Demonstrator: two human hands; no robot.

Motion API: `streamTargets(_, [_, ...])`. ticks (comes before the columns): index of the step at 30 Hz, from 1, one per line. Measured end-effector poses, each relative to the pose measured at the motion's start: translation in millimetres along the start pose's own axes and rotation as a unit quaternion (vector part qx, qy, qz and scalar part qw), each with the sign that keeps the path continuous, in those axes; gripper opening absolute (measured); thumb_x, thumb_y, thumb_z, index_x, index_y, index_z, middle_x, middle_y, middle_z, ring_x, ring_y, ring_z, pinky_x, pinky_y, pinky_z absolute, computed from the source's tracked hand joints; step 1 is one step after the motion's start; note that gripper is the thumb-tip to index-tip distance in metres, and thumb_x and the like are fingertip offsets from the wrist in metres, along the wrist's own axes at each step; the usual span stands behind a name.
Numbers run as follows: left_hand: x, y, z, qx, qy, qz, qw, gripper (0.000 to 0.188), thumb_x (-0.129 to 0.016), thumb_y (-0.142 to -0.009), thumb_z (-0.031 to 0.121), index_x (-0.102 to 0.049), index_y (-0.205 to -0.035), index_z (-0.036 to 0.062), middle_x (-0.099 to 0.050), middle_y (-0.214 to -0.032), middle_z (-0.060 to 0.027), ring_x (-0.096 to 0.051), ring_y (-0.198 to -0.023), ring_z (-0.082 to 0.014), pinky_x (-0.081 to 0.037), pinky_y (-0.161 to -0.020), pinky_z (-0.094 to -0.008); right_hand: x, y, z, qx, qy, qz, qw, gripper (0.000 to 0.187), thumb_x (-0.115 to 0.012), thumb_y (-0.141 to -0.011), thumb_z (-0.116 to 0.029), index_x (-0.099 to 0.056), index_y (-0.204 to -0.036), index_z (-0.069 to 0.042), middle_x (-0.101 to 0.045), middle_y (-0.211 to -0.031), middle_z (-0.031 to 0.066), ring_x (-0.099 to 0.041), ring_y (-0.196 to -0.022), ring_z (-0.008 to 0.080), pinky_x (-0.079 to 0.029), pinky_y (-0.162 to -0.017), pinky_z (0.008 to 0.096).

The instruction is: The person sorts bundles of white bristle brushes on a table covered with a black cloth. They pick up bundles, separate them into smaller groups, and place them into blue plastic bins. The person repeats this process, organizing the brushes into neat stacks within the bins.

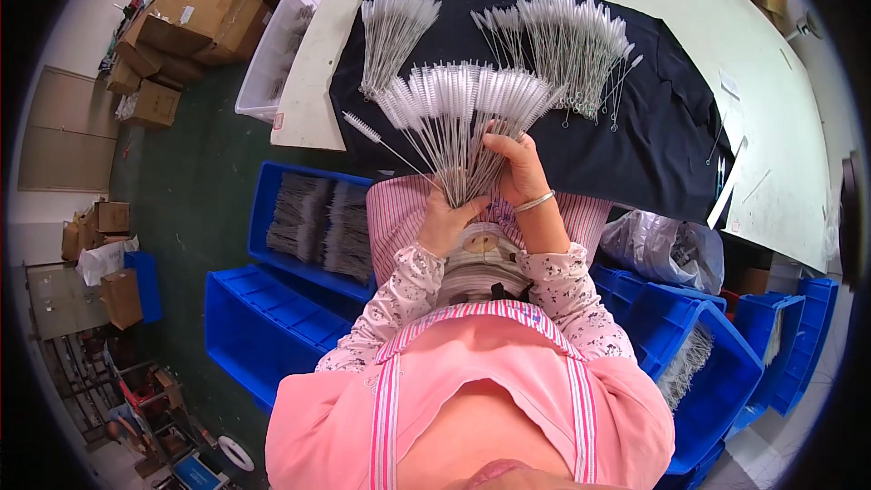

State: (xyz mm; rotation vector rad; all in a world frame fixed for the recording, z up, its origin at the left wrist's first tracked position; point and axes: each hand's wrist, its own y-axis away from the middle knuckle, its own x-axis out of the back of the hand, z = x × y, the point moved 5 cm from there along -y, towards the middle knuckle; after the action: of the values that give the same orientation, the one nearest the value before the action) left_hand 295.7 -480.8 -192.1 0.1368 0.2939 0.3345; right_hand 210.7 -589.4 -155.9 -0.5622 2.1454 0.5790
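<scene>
A fanned bundle of thin wire tube brushes [458, 95] is held up in front of me, white bristles at the top. My left hand [443, 225] is closed round the wire stems low down. Higher up on the right side, my right hand [517, 168] grips the stems, its thumb lying over them. One brush [363, 127] leans out of the bundle to the left. Beyond the hands, a brush pile [397, 27] and a larger brush pile [576, 45] lie on a black cloth [667, 159]. The lower stem ends are partly hidden by my left hand.
The cloth covers part of a white table [780, 159]. A white crate [263, 82] stands left of it. Blue bins hold more brushes at my left [259, 209] and right [717, 354]. A clear plastic bag [667, 249] sits under the table edge. Cardboard boxes [195, 9] are stacked far left.
</scene>
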Motion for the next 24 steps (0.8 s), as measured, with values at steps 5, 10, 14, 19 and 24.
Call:
streamTargets(5, [-5.9, 0.1, 2.8, -0.052, 0.026, 0.048, 0.997, 0.036, -0.07, -0.076, 0.0, -0.05, -0.106, 0.0078, -0.061, -0.08, 0.0002, -0.054, -0.058, -0.0046, -0.036, -0.042, -0.0166, 6.2, -2.3, -1.4, 0.008, 0.027, -0.002, 1.0, 0.018, -0.063, -0.079, -0.003, -0.06, -0.096, -0.002, -0.065, -0.088, 0.0056, -0.063, -0.077, 0.0157, -0.052, -0.073, 0.0307])
streamTargets(10, [-3.7, -1.7, 4.4, 0.052, 0.0, -0.038, 0.998, 0.048, -0.072, -0.077, 0.004, -0.046, -0.117, 0.0022, -0.06, -0.101, -0.0036, -0.058, -0.087, -0.01, -0.05, -0.073, -0.0241, 2.9, -0.3, -4.9, 0.002, 0.031, 0.011, 0.999, 0.015, -0.065, -0.079, -0.003, -0.06, -0.093, -0.003, -0.066, -0.089, 0.0077, -0.063, -0.075, 0.0145, -0.053, -0.069, 0.0292])
streamTargets(14, [-6.5, 0.7, 12.7, 0.049, 0.044, -0.02, 0.998, 0.046, -0.071, -0.077, 0.002, -0.047, -0.116, 0.0031, -0.06, -0.098, -0.003, -0.057, -0.082, -0.01, -0.047, -0.069, -0.0234, 1.1, 0.5, -3.1, -0.008, 0.014, -0.005, 1.0, 0.017, -0.064, -0.08, -0.004, -0.059, -0.096, -0.003, -0.066, -0.092, 0.0095, -0.064, -0.077, 0.0167, -0.053, -0.072, 0.0304])
streamTargets(19, [-13.6, 0.8, 10.8, 0.038, 0.064, 0.013, 0.997, 0.037, -0.073, -0.073, 0.002, -0.051, -0.103, 0.007, -0.058, -0.072, 0.0008, -0.051, -0.052, -0.0054, -0.033, -0.039, -0.0182, 2.5, -1.0, 2.5, -0.007, 0.002, -0.038, 0.999, 0.021, -0.064, -0.081, -0.005, -0.058, -0.1, -0.003, -0.064, -0.093, 0.0081, -0.063, -0.078, 0.0172, -0.053, -0.071, 0.0306])
streamTargets(24, [-15.7, 5.1, 3.3, 0.076, 0.081, 0.013, 0.994, 0.038, -0.073, -0.073, 0.002, -0.052, -0.103, 0.0081, -0.059, -0.074, 0.001, -0.051, -0.052, -0.0051, -0.033, -0.039, -0.0181, -3.9, -2.6, 3.8, 0.008, 0.005, -0.057, 0.998, 0.022, -0.065, -0.081, -0.01, -0.056, -0.1, -0.003, -0.057, -0.081, 0.0016, -0.054, -0.069, 0.014, -0.05, -0.07, 0.0284])
